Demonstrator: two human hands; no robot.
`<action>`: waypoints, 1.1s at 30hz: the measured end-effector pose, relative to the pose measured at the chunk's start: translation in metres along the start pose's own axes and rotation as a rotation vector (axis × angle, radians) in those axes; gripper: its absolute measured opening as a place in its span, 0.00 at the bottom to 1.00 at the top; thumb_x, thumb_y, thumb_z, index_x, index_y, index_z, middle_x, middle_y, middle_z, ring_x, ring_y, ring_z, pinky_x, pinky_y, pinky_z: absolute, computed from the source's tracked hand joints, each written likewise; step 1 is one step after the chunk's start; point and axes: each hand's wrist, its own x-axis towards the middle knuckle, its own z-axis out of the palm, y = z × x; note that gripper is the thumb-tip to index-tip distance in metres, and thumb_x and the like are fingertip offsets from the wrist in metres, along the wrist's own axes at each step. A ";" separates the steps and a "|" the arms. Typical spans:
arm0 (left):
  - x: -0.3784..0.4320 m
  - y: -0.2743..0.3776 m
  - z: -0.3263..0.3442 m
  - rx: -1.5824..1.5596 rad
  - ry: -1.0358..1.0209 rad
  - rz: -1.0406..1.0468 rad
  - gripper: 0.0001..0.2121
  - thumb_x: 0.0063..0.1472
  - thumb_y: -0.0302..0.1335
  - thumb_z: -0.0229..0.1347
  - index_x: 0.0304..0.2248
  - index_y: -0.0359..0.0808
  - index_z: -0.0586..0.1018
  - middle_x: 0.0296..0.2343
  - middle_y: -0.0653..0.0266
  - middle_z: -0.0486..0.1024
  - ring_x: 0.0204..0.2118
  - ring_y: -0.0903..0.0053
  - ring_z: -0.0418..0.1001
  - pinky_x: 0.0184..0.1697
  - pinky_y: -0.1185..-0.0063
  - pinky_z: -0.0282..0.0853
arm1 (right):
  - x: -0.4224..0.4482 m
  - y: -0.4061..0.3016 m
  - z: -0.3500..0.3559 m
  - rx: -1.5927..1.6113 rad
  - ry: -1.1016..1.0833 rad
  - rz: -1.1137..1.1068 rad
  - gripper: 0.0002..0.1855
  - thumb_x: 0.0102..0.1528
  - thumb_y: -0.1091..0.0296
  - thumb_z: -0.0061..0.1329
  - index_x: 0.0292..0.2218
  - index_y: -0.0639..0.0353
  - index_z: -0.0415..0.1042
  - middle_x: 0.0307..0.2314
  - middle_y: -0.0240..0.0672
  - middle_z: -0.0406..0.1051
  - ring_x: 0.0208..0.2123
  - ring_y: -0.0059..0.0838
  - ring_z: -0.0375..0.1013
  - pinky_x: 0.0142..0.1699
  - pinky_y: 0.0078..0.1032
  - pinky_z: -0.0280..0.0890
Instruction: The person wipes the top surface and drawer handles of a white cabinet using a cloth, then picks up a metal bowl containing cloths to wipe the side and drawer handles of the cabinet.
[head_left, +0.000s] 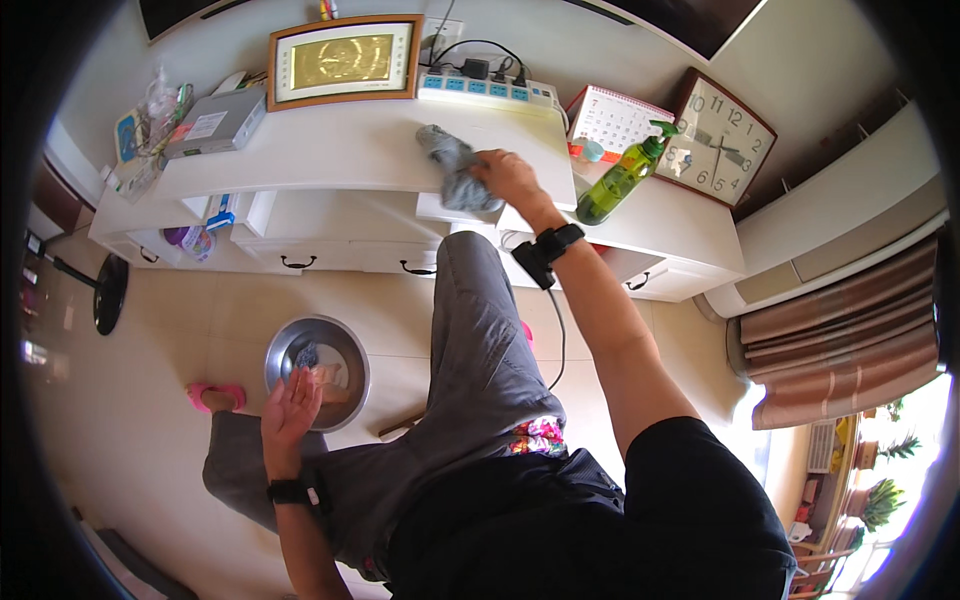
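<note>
My right hand (506, 178) grips a grey cloth (459, 169) at the front edge of the white cabinet top (330, 146). Part of the cloth lies on the surface and part hangs over the edge. Palm up and fingers apart, my left hand (291, 411) holds nothing above my thigh. From this view it overlaps the rim of a metal basin (354, 352) on the floor. A dark cloth or scrubber (306, 355) and pale pinkish cloths (334, 382) lie inside that basin. Right of my right hand stands a green spray bottle (616, 184).
Along the wall stand a framed gold picture (341, 61), a power strip (480, 88) with plugged cords, a desk calendar (619, 120) and a square clock (716, 139). A grey box (217, 124) sits at the left end. A black round stand base (111, 295) is on the floor.
</note>
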 end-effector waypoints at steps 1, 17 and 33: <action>0.001 0.000 0.000 0.008 0.001 -0.008 0.13 0.63 0.32 0.43 0.43 0.33 0.68 0.41 0.58 0.71 0.45 0.70 0.69 0.52 0.68 0.62 | 0.001 0.018 -0.006 -0.028 0.003 0.031 0.17 0.51 0.51 0.46 0.36 0.52 0.73 0.29 0.45 0.72 0.34 0.44 0.71 0.39 0.36 0.66; 0.020 0.003 -0.008 0.007 0.047 -0.038 0.15 0.64 0.34 0.39 0.42 0.31 0.70 0.41 0.56 0.71 0.45 0.69 0.69 0.51 0.68 0.63 | 0.018 0.053 -0.014 0.043 0.178 -0.065 0.24 0.47 0.64 0.52 0.47 0.51 0.66 0.41 0.46 0.66 0.42 0.45 0.67 0.46 0.33 0.63; 0.024 0.004 -0.020 0.011 0.029 -0.003 0.14 0.64 0.31 0.41 0.43 0.30 0.70 0.42 0.54 0.71 0.46 0.68 0.68 0.52 0.69 0.61 | 0.016 0.087 -0.015 -0.195 0.024 0.237 0.14 0.54 0.68 0.34 0.43 0.54 0.63 0.40 0.40 0.67 0.44 0.43 0.67 0.47 0.43 0.60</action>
